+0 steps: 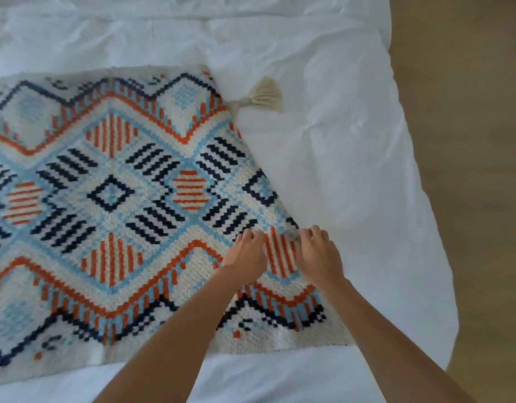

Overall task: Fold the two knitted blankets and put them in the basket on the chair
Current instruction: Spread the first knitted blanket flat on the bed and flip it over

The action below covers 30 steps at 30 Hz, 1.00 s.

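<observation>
A knitted blanket with cream, light blue, navy and orange diamond patterns lies spread flat on a white bed. A beige tassel sticks out from its far right corner. My left hand and my right hand rest side by side on the blanket near its right edge, fingers curled down into the knit, pinching the fabric. Only one blanket is in view. The basket and chair are out of view.
The white duvet covers the bed, wrinkled, reaching to the right edge. Wooden floor runs along the right side of the bed.
</observation>
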{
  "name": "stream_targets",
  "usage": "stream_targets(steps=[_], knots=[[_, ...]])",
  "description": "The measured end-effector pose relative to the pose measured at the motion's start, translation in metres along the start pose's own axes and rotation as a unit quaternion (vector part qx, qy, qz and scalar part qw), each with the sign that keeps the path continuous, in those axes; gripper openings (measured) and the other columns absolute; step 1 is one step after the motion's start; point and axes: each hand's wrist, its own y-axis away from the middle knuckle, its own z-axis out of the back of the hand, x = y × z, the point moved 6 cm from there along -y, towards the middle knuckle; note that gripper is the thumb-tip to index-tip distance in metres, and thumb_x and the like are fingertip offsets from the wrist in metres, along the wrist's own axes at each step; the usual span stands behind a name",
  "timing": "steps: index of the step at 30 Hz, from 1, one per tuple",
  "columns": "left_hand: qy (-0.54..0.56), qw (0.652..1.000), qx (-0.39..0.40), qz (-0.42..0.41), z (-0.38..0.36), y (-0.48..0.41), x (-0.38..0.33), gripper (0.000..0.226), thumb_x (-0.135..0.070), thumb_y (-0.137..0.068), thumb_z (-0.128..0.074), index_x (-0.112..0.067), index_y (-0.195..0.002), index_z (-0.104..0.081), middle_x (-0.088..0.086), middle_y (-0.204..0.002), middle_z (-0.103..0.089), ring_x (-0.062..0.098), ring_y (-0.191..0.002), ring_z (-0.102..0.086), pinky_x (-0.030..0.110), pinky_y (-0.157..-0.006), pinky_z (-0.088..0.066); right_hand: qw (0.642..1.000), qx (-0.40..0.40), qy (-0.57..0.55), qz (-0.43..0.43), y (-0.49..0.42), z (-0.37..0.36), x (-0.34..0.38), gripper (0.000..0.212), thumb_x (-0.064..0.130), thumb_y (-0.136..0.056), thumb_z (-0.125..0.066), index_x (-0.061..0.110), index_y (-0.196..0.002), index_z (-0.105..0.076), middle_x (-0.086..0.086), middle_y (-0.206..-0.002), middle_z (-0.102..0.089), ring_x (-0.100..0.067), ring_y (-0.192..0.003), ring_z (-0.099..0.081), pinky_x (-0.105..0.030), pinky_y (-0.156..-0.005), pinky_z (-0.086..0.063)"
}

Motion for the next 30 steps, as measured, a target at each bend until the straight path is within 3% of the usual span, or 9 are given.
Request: stream_targets(steps=[6,10,13,16,19,21,24,27,30], knots=[[-0.049,0.991,-0.121,0.000,0.090,-0.063,0.023,0.038,-0.010,-0.089,-0.045,-0.011,-0.127,-0.038,0.011,-0.127,-0.035,0.028,-0.116,-0.038,0.031,-0.076,-0.040,0.997,-0.020,-0.077,-0.002,-0.093,0.013,0.052,0.040,0.017,-0.097,-0.035,0.008,-0.136,-0.036,-0.015,-0.126,-0.049,-0.030,-0.111,-0.047,-0.039,-0.088,-0.044],[-0.085,0.977,-0.192,-0.034,0.142,-0.099,0.031,0.040,-0.009,-0.085,-0.048,-0.008,-0.123,-0.039,0.013,-0.127,-0.035,0.029,-0.116,-0.037,0.036,-0.086,-0.043,0.991,0.007,-0.131,-0.009,-0.143,0.010,0.073,0.047,0.020,-0.097,-0.036,0.007,-0.141,-0.027,-0.015,-0.133,-0.044,-0.031,-0.119,-0.042,-0.040,-0.093,-0.042],[-0.123,0.969,-0.208,-0.059,0.166,-0.123,0.034,0.050,-0.007,-0.083,-0.049,-0.010,-0.131,-0.037,0.010,-0.137,-0.032,0.028,-0.127,-0.030,0.036,-0.098,-0.036,0.987,0.002,-0.163,-0.008,-0.164,0.013,0.081,0.045,0.014,-0.093,-0.041,0.007,-0.137,-0.034,-0.015,-0.126,-0.046,-0.032,-0.114,-0.044,-0.040,-0.090,-0.043],[-0.220,0.953,-0.191,-0.084,0.178,-0.144,0.035,0.064,-0.010,-0.083,-0.055,-0.017,-0.141,-0.028,0.008,-0.149,-0.021,0.026,-0.141,-0.012,0.038,-0.113,-0.019,0.987,-0.074,-0.070,0.126,-0.160,0.021,0.111,0.043,0.001,-0.082,-0.048,0.005,-0.125,-0.049,-0.016,-0.106,-0.055,-0.032,-0.094,-0.053,-0.040,-0.075,-0.045],[-0.369,0.915,-0.132,-0.092,0.175,-0.157,0.049,0.062,-0.019,-0.090,-0.051,-0.025,-0.145,-0.023,0.007,-0.157,-0.005,0.028,-0.145,0.007,0.046,-0.118,-0.001,0.967,-0.088,-0.039,0.238,-0.141,0.010,0.142,0.039,-0.003,-0.077,-0.055,0.004,-0.115,-0.056,-0.015,-0.103,-0.058,-0.031,-0.088,-0.054,-0.041,-0.073,-0.047],[-0.402,0.905,-0.117,-0.071,0.178,-0.153,0.073,0.054,-0.024,-0.090,-0.051,-0.025,-0.141,-0.033,0.007,-0.154,-0.017,0.029,-0.144,-0.005,0.048,-0.116,-0.008,0.962,-0.046,-0.033,0.266,-0.137,-0.004,0.152,0.034,0.005,-0.083,-0.055,0.004,-0.117,-0.055,-0.013,-0.107,-0.057,-0.031,-0.093,-0.052,-0.042,-0.078,-0.046],[-0.346,0.925,-0.159,0.011,0.189,-0.131,0.125,0.057,-0.023,-0.083,-0.059,-0.021,-0.136,-0.037,0.009,-0.133,-0.040,0.029,-0.126,-0.034,0.047,-0.108,-0.026,0.968,-0.005,-0.125,0.219,-0.154,-0.004,0.152,0.032,0.026,-0.096,-0.041,0.009,-0.117,-0.058,-0.009,-0.113,-0.057,-0.026,-0.101,-0.051,-0.038,-0.087,-0.045],[-0.298,0.942,-0.141,0.056,0.176,-0.107,0.167,0.061,-0.022,-0.086,-0.056,-0.019,-0.141,-0.030,0.010,-0.132,-0.041,0.030,-0.123,-0.036,0.046,-0.104,-0.030,0.968,-0.038,-0.186,0.163,-0.180,0.010,0.152,0.030,0.019,-0.097,-0.039,0.009,-0.119,-0.057,-0.007,-0.112,-0.056,-0.020,-0.097,-0.053,-0.035,-0.082,-0.049],[-0.288,0.948,-0.120,0.066,0.158,-0.087,0.186,0.061,-0.023,-0.083,-0.059,-0.013,-0.137,-0.033,0.012,-0.128,-0.042,0.032,-0.119,-0.039,0.044,-0.098,-0.037,0.970,-0.068,-0.193,0.129,-0.203,0.022,0.160,0.037,0.013,-0.093,-0.046,0.011,-0.130,-0.047,-0.013,-0.125,-0.049,-0.024,-0.103,-0.055,-0.034,-0.079,-0.053]])
